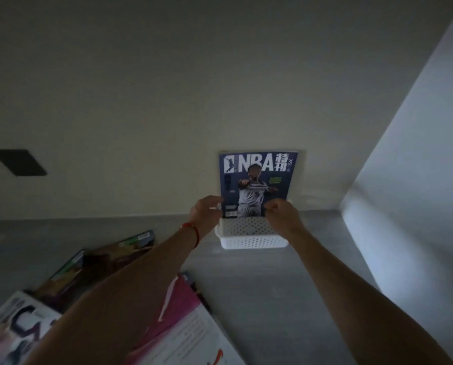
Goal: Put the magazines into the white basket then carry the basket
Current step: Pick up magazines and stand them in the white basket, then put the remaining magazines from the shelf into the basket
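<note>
Standing upright in the white basket (249, 237), the blue NBA magazine (257, 180) leans its top edge toward the pale wall (141, 101) behind the basket; whether it touches the wall cannot be told. The left hand (207, 210) pinches the lower left edge of the cover, fingers curled round it. The right hand (280, 210) grips the lower right edge in the same manner. Both hands sit just above the basket's near rim.

Handling judgement: the magazine is thin, light and glossy. It will bend if held by one corner and may slide between smooth pages. Support it at both side edges, low down, as shown, until its bottom edge seats on the basket floor. The basket is shallow, so an upright magazine is likely to tip; laying it flat or leaning it on the wall side gives a steadier load.

The basket is perforated plastic, light and fairly stiff. For carrying, take hold at the two short ends under the rim, one hand each, and keep it level.

Nearer the camera than the basket, to its left on the grey bench (272, 299), lie more magazines: a dark-covered magazine (93, 264), a white-covered magazine (22, 325) and a pink-covered magazine (183, 312). These are not yet loaded. A dark plate (18, 162) is set in the wall, well left of the basket.
</note>
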Demonstrator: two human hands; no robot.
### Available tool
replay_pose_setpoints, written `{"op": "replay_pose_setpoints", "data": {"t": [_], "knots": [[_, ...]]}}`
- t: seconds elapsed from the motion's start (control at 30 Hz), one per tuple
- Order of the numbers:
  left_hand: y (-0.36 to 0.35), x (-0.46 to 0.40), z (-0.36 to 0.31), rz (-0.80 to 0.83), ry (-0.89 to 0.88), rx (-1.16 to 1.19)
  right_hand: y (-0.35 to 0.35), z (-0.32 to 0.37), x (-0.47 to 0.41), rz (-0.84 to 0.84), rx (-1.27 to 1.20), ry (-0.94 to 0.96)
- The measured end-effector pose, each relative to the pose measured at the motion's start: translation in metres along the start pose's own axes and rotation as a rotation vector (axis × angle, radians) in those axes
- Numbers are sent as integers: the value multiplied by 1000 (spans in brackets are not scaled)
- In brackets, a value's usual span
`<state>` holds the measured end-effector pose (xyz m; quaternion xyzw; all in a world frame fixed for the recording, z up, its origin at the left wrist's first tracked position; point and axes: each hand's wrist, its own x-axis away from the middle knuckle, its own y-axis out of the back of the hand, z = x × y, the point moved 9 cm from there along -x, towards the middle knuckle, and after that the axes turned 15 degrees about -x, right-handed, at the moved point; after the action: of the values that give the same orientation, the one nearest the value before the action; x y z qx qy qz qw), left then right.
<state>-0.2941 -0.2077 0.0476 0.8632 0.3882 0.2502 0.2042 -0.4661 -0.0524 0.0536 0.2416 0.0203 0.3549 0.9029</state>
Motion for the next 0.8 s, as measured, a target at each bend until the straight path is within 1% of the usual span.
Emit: {"op": "replay_pose_setpoints", "data": {"t": [0.07, 0.13, 0.2, 0.27, 0.33, 0.37, 0.4, 0.47, 0.53, 0.6, 0.7, 0.73, 0.8], "knots": [[11, 31, 24, -36, -74, -192, -32, -7, 39, 133, -41, -19], [18, 65, 60, -27, -172, -390, -74, -25, 85, 306, 1, -42], [19, 100, 100, 41, -250, -501, -118, -53, 135, 476, 264, -49], [11, 127, 149, 176, -216, -682, -148, -87, 182, 519, 497, -89], [-2, 151, 198, 334, -144, -966, -163, -110, 219, 471, 628, -107], [-8, 160, 215, 385, -169, -1088, -169, -117, 234, 443, 666, -117], [-13, 168, 224, 409, -218, -1157, -171, -120, 246, 398, 686, -114], [-18, 181, 233, 396, -283, -1201, -174, -119, 259, 306, 698, -87], [-19, 190, 236, 357, -275, -1181, -172, -120, 264, 245, 668, -103], [-21, 197, 234, 335, -252, -1162, -167, -124, 266, 206, 611, -169], [-27, 205, 226, 347, -250, -1236, -155, -128, 265, 156, 560, -235], [-28, 206, 221, 355, -257, -1252, -150, -128, 264, 138, 543, -241], [-28, 201, 207, 359, -272, -1225, -140, -121, 257, 122, 473, -195]]}}
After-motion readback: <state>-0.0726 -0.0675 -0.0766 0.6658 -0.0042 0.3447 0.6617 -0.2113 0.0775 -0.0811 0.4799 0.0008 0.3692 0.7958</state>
